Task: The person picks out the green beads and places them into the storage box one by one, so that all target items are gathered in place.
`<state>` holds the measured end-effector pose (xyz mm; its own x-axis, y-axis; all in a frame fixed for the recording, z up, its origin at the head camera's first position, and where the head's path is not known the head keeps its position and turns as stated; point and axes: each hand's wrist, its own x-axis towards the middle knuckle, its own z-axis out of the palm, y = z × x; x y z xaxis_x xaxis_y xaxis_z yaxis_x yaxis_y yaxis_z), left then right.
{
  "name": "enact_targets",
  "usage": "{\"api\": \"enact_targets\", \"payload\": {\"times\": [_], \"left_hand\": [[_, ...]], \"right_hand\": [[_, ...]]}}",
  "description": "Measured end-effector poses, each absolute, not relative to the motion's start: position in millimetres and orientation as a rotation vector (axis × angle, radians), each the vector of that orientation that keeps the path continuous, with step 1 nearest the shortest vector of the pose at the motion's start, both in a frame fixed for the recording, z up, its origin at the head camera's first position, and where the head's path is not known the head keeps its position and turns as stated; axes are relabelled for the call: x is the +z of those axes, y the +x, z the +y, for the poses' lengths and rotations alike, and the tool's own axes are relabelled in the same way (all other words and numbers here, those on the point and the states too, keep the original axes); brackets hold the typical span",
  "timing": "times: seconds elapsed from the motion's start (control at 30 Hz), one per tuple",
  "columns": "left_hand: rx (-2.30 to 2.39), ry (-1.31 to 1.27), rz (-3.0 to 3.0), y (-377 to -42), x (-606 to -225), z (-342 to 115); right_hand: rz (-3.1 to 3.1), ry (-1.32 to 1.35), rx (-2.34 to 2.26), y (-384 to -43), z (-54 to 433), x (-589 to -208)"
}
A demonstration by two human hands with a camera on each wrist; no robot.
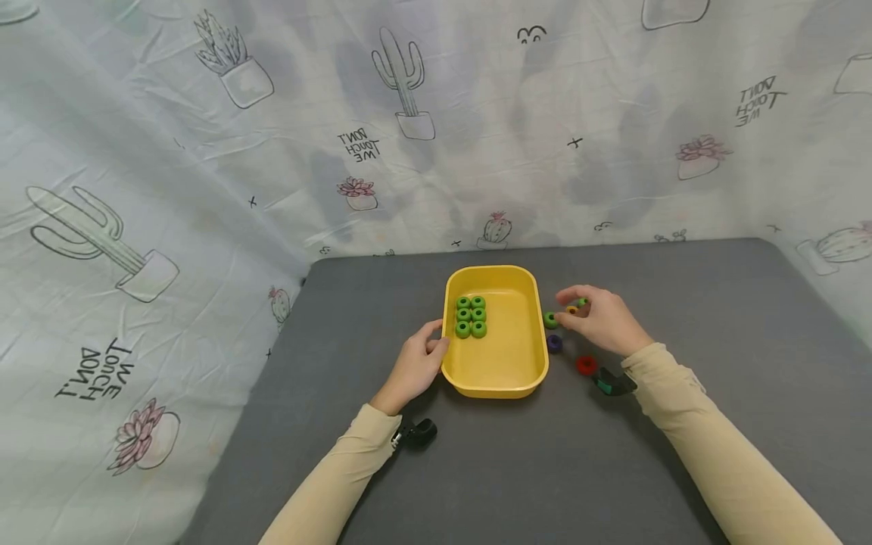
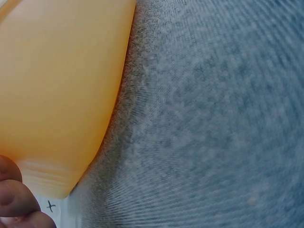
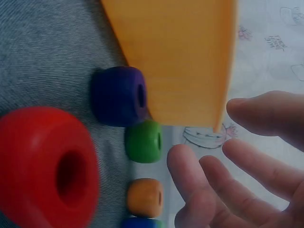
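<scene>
My left hand (image 1: 417, 362) holds the left side of a yellow tray (image 1: 500, 386), with its fingertips at the outer wall in the left wrist view. Six green beads (image 1: 479, 329) stand in two columns inside, on the left half. To the right of the tray, my right hand (image 1: 601, 321) hovers with thumb and fingers apart and nothing between them. Close to its fingertips is a green bead (image 1: 550, 321). A dark blue bead (image 3: 118, 96) lies nearer, beside the tray wall, and a red bead (image 3: 42, 166) sits closest to the right wrist. An orange-yellow bead (image 3: 145, 197) is farther off.
Another small green bead (image 1: 583, 302) shows beyond the right fingers, partly hidden. A blue bead (image 3: 141, 223) is cut off at the lower edge of the right wrist view. The grey table (image 1: 477, 469) meets a printed cloth (image 1: 463, 174) at its back and left.
</scene>
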<state>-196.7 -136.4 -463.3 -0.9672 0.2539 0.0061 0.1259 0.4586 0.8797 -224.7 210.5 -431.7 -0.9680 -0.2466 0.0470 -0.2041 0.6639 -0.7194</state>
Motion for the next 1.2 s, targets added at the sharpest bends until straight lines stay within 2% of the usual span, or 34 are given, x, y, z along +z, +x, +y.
{"api": "enact_targets", "payload": {"times": [0.9,1.2], "left_hand": [[1.539,0.334,2.555,-197.0,-463.1,-133.5],[1.544,0.326,2.559,-196.7,-463.3,-137.5]], "right_hand": [[2.81,-0.565,-1.061,-229.2,202.4,-463.1],[2.817,-0.646,-1.037,-231.6,199.4,-461.1]]}}
